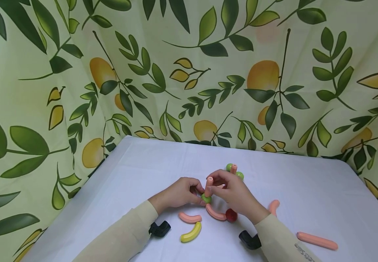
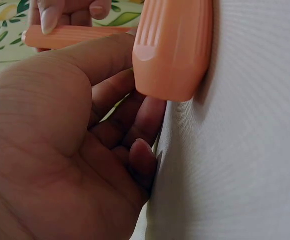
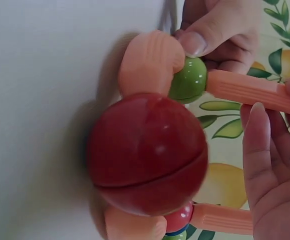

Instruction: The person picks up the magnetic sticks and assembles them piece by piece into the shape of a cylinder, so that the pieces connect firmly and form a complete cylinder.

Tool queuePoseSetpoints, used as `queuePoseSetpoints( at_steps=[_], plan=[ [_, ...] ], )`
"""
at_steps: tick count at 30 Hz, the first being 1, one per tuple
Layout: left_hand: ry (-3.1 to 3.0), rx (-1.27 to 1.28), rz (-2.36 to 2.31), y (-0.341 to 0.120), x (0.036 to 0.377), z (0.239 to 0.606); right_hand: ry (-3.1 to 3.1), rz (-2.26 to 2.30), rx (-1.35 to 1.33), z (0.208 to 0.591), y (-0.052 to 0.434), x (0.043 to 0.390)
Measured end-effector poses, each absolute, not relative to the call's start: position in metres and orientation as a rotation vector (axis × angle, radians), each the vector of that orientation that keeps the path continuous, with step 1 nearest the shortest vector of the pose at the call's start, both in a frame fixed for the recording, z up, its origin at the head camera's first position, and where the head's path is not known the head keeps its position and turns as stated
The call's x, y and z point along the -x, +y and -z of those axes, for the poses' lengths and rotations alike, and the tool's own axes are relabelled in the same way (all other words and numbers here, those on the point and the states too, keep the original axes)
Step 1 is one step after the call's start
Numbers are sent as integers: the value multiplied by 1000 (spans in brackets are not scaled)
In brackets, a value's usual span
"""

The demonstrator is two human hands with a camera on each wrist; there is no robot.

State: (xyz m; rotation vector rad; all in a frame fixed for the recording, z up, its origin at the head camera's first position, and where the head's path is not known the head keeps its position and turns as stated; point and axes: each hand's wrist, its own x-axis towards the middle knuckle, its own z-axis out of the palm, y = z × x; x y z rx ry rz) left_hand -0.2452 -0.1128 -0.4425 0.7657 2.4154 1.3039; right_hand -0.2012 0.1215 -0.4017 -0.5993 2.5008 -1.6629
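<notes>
My left hand [image 1: 183, 193] holds a green ball [image 1: 206, 198] low at the tabletop, its thumb beside the ball in the right wrist view. My right hand [image 1: 236, 192] pinches a straight salmon-coloured ribbed stick [image 3: 244, 90] that stands upright on this ball. A curved salmon piece [image 1: 215, 213] runs from the green ball to a larger red ball [image 3: 149, 150]. In the left wrist view, the end of a curved salmon piece [image 2: 172, 60] covers part of my left fingers. Behind my right hand, a second upright stick [image 3: 222, 219] rises from a smaller red ball [image 3: 179, 218].
Farther back are two green balls [image 1: 239, 175] by an upright stick [image 1: 233, 169]. In front lie a loose curved salmon piece [image 1: 190, 218] and a yellow curved piece [image 1: 191, 233]. To the right lie another curved piece [image 1: 274, 207] and a straight stick [image 1: 317, 241].
</notes>
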Motion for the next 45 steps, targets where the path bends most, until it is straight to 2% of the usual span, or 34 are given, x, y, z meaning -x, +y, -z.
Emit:
queuePoseSetpoints(
  at_steps=[11, 22, 33, 40, 45],
  plan=[
    [2418, -736, -1294, -112, 244, 443, 2565, 1640, 559, 397, 125, 198],
    [2443, -708, -1271, -111, 243, 443, 2622, 1692, 686, 376, 151, 180],
    [2433, -672, -1280, -110, 243, 443, 2527, 1881, 774, 364, 202, 166],
    [2422, -678, -1292, -112, 244, 443, 2488, 1921, 782, 375, 239, 161],
    [2409, -692, -1302, -111, 245, 443, 2484, 1896, 655, 389, 268, 157]
  ],
)
